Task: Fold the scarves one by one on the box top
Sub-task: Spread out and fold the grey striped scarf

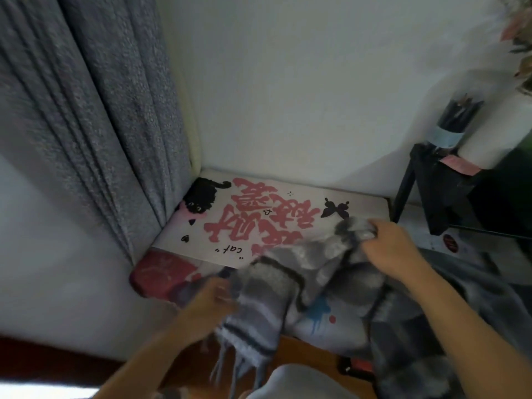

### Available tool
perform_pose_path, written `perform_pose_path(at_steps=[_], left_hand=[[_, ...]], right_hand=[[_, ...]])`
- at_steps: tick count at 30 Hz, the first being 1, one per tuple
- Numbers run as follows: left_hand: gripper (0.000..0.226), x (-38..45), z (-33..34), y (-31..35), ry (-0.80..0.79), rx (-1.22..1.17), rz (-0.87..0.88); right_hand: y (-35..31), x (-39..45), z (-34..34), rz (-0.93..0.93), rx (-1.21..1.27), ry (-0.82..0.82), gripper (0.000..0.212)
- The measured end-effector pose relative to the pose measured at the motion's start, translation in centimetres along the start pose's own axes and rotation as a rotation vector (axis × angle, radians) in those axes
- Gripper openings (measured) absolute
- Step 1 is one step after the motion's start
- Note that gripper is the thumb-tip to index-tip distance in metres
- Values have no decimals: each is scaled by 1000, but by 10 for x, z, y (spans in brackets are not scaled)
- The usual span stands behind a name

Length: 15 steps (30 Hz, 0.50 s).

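Nearest the camera, a grey lump (302, 381) at bottom edge, blurred, can't tell what it is. Largest task item: grey checked scarf (288, 272), dark stripes, fringe hanging off the near edge of the box top (259, 214), body draped over the near-right part of the lid and spilling down the front. More grey fabric (417, 355) heaped at the right near side, maybe another scarf, not sure. Box top sits in the corner: curtain (86, 125) touching its left edge, wall along the far edge, black stand (426, 191) just beside the far-right corner. Right hand (394, 246) with fingers clenched on a bunched end of the scarf near the right edge. Left hand (210, 300) at the near-left, fingers on the fringed end, looks like a grip but motion blur, can't tell for sure. Step, as judged: spreading the first scarf onto the lid, no fold made yet. Next move likely calls for pulling both ends apart and laying it flat toward the far-left, where the printed lid is bare. Room is tight left and back; open only toward the near side.
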<state>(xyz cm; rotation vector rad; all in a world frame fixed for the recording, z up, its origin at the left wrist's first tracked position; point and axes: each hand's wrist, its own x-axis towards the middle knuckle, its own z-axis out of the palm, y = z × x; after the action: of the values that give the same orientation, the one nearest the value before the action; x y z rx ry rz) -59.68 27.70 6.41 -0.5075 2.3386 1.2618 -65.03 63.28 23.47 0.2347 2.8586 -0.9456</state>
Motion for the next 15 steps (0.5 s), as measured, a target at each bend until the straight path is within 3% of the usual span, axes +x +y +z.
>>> perform_pose_path(at_steps=[1,2,4,6,8,10,11,14,15], left_hand=[[75,-13,30,18,-156,-21,77],[96,-29,59,38,-210,61,152],[122,-30,96,63,10,119,160],[122,-22,106,79,248,45,134],[115,-11,100,75,456,47,156],[104,-6,92,66,543,-10,133],[91,-3,85,60,494,-69,115],[11,0,71,44,192,-109,48],[21,-5,71,40,156,-95,43]], right_hand=[[-12,-1,0,-8,-13,6,20],[-22,-1,2,-35,-44,16,18],[-38,1,5,-103,-115,56,11],[-41,4,3,-132,-134,132,15],[-37,3,-7,-137,-108,184,15],[-31,2,-20,-116,-51,207,17],[-26,2,-25,-105,-17,235,19],[-12,5,-35,-99,33,393,22],[-6,7,-35,-100,4,434,19]])
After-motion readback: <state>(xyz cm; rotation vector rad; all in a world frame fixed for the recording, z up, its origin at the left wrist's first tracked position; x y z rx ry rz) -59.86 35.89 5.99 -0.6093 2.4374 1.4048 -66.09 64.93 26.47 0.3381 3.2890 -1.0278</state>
